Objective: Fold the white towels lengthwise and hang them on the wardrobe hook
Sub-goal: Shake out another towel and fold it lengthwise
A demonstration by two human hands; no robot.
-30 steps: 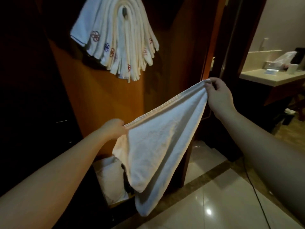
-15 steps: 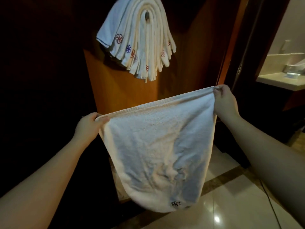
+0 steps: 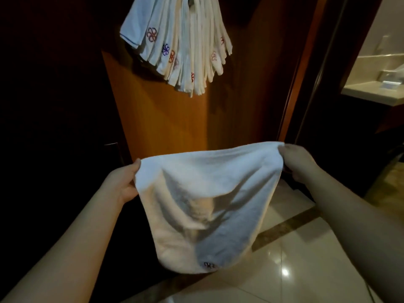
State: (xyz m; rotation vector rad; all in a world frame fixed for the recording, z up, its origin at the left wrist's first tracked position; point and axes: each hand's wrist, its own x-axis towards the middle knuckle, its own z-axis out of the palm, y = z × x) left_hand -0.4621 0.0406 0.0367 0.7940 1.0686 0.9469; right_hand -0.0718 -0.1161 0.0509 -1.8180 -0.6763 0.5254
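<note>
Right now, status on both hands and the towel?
Left hand and right hand each grip a top corner. Towel spread, unfolded. Hook crowded with hung towels.

Held towel (image 3: 207,193) hangs below hung towels (image 3: 181,44); counter (image 3: 376,92) right

Hotel room entry: wooden wardrobe (image 3: 166,127), logo-embroidered hanging towels (image 3: 179,51), polished tile floor (image 3: 306,270), adjoining bathroom counter (image 3: 371,92).
</note>
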